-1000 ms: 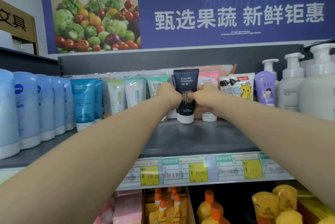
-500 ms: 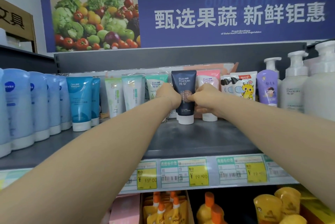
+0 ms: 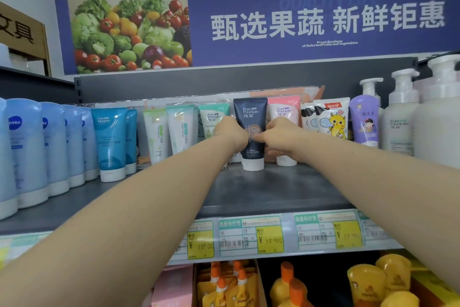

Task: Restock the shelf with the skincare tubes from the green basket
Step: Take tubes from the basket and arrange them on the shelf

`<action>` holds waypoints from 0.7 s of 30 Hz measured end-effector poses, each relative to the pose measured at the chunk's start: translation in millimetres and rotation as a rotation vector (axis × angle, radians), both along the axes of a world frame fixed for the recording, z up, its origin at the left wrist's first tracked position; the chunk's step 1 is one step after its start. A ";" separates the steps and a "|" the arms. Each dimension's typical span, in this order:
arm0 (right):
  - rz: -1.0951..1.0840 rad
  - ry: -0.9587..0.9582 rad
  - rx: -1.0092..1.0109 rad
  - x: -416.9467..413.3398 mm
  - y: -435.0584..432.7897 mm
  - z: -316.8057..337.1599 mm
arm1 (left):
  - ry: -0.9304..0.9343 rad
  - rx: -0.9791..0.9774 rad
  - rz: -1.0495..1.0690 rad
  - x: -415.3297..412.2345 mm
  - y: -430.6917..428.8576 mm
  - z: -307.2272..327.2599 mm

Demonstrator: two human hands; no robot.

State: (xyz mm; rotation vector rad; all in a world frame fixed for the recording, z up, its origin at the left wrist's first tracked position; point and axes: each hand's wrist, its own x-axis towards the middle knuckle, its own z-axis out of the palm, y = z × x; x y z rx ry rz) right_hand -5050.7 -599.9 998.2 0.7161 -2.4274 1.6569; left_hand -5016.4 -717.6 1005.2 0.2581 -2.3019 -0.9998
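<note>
A dark navy skincare tube (image 3: 251,117) with a white cap stands upright, cap down, on the grey shelf (image 3: 268,189). My left hand (image 3: 231,132) grips its left side and my right hand (image 3: 278,135) pinches its right side. A pink tube (image 3: 285,110) stands just behind my right hand, and a green-topped tube (image 3: 211,115) stands behind my left hand. The green basket is out of view.
Blue tubes (image 3: 109,142) and pale blue bottles (image 3: 27,152) line the shelf's left. Cartoon-print tubes (image 3: 333,120), a purple pump bottle (image 3: 364,120) and white pump bottles (image 3: 400,117) stand at the right. Price tags (image 3: 251,237) run along the shelf edge. Yellow pouches (image 3: 366,284) fill the shelf below.
Both hands stay on the navy tube, which has barely moved. The camera view has shifted slightly.
</note>
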 end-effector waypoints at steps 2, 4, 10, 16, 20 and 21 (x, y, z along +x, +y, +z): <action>-0.001 -0.013 0.001 -0.5 -0.4 0.3 | -0.013 -0.022 0.005 4.0 1.7 1.0; -0.045 -0.002 0.053 3.0 0.5 1.9 | -0.036 -0.074 0.029 9.7 3.3 2.3; -0.163 0.330 0.416 27.3 8.0 9.8 | -0.095 -0.260 0.117 38.1 2.8 6.7; -0.193 0.647 0.735 81.8 24.5 14.0 | -0.070 -0.480 0.112 88.4 4.8 7.6; -0.229 0.969 0.824 123.3 37.4 10.8 | -0.019 -0.591 0.101 132.3 11.1 5.3; -0.226 1.046 0.813 132.5 40.3 9.5 | 0.000 -0.598 0.092 143.7 13.1 4.1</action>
